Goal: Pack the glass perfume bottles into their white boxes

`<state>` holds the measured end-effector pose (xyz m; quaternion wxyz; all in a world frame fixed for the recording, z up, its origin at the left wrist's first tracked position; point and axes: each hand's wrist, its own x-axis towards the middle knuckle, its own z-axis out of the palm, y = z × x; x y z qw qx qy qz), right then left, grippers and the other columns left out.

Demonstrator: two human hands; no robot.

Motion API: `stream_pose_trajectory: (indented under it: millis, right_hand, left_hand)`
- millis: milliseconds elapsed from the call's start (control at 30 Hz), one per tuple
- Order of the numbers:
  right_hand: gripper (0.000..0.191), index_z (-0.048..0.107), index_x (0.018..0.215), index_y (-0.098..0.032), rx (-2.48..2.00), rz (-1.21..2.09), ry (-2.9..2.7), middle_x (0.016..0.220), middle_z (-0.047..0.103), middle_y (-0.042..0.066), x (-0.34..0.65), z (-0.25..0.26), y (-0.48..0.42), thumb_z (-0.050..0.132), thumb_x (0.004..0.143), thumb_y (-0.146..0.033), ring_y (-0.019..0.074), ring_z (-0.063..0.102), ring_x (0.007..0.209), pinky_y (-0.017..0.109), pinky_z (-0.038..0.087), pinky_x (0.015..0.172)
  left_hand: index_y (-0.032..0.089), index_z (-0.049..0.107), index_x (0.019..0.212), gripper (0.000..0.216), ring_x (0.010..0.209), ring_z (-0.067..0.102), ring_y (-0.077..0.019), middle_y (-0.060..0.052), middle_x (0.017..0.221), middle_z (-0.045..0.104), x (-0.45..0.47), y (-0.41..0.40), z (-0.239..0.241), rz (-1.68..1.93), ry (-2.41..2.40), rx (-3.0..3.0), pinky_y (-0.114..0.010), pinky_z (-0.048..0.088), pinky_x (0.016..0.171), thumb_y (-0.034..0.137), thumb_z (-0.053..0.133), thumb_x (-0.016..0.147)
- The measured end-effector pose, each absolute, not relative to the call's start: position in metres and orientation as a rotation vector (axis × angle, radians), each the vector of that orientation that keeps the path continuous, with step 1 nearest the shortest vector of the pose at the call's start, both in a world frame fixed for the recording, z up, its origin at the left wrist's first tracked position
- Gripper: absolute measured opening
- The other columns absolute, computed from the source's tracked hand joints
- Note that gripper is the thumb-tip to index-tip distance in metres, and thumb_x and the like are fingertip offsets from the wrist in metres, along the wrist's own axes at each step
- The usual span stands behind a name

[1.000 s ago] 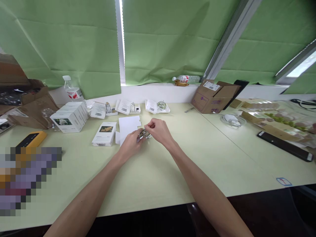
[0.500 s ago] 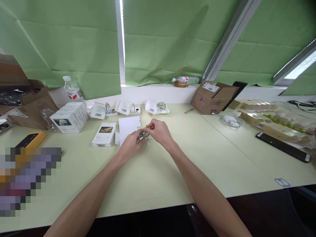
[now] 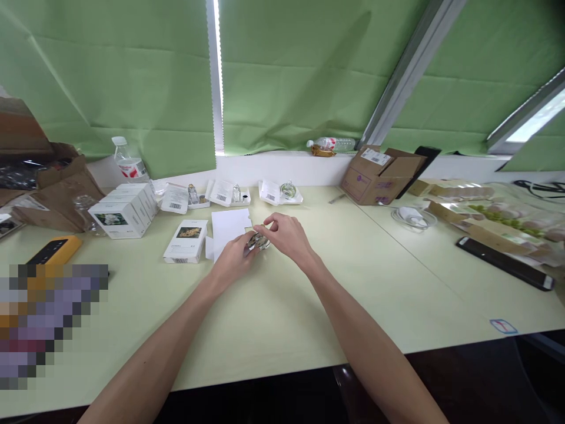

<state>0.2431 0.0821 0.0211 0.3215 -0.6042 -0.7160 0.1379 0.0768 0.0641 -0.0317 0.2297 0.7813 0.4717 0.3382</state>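
Observation:
My left hand (image 3: 233, 258) is wrapped round a small, shiny round glass bottle (image 3: 258, 241), held just above the table. My right hand (image 3: 285, 235) reaches over from the other side, thumb and fingers pinched at the bottle's top; the fingers hide most of what they grip there. Beside my left hand lie an opened white carton (image 3: 229, 224) and a closed white box (image 3: 187, 241) with a flower picture. Behind them, a similar round bottle (image 3: 288, 189) rests in a white tray, and two more trays hold slim glass bottles (image 3: 236, 193).
Several white boxes (image 3: 119, 217) stand in a row at left, near a plastic bottle (image 3: 129, 162) and a torn brown carton (image 3: 53, 203). A brown cardboard box (image 3: 371, 176), a coiled white cable (image 3: 415, 218) and a black bar (image 3: 505, 262) occupy the right side.
My right fingers have shifted slightly at the bottle's top, and more of its round glass face shows. Everything else on the table stays where it was.

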Motion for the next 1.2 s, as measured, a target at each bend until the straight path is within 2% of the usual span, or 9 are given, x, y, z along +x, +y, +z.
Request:
stream_pose_trajectory:
  millis: [167,333,467,667,967,1200]
  right_hand:
    - [0.019,0.068,0.076,-0.021,-1.479,0.386,-1.872,0.069,0.069,0.001,0.2423,0.0207,0.0820,0.061,0.084,-0.037,0.0155,0.060,0.064,0.026,0.040,0.060]
    - [0.020,0.070,0.075,-0.020,-1.401,0.529,-1.874,0.065,0.069,0.001,0.2428,0.0197,0.0825,0.057,0.085,-0.031,0.0147,0.061,0.061,0.026,0.041,0.058]
    - [0.021,0.070,0.072,-0.019,-1.419,0.556,-1.865,0.062,0.069,0.001,0.2425,0.0196,0.0834,0.058,0.085,-0.031,0.0150,0.061,0.059,0.026,0.041,0.058]
    - [0.023,0.067,0.067,-0.020,-1.486,0.461,-1.854,0.060,0.068,0.001,0.2394,0.0207,0.0826,0.059,0.084,-0.033,0.0159,0.060,0.060,0.026,0.040,0.058]
    - [0.020,0.069,0.074,-0.021,-1.506,0.362,-1.893,0.070,0.070,0.002,0.2402,0.0218,0.0795,0.059,0.084,-0.035,0.0167,0.061,0.066,0.027,0.039,0.060]
    - [0.020,0.070,0.077,-0.022,-1.557,0.304,-1.915,0.068,0.070,0.000,0.2397,0.0241,0.0788,0.060,0.084,-0.038,0.0164,0.059,0.064,0.027,0.036,0.058]
  left_hand:
    - [0.024,0.054,0.122,0.032,0.088,0.064,-0.0240,-0.006,0.100,0.069,0.0775,0.0641,-0.0336,0.944,1.319,2.156,-0.030,0.045,0.072,0.027,0.051,0.090]
    - [0.025,0.055,0.118,0.028,0.086,0.064,-0.0229,-0.005,0.099,0.069,0.0780,0.0632,-0.0329,0.961,1.299,2.158,-0.029,0.044,0.071,0.026,0.051,0.090]
    - [0.023,0.057,0.113,0.024,0.085,0.063,-0.0222,-0.006,0.098,0.069,0.0782,0.0628,-0.0316,0.959,1.292,2.158,-0.029,0.043,0.070,0.025,0.050,0.090]
    - [0.024,0.055,0.118,0.029,0.086,0.064,-0.0229,-0.006,0.099,0.069,0.0778,0.0637,-0.0325,0.960,1.306,2.163,-0.029,0.044,0.070,0.025,0.051,0.090]
    - [0.025,0.053,0.121,0.030,0.087,0.064,-0.0233,-0.006,0.100,0.069,0.0770,0.0644,-0.0342,0.948,1.306,2.164,-0.029,0.044,0.070,0.027,0.051,0.091]
    - [0.024,0.054,0.120,0.029,0.086,0.064,-0.0230,-0.006,0.100,0.069,0.0767,0.0649,-0.0346,0.945,1.306,2.167,-0.029,0.044,0.070,0.027,0.052,0.091]
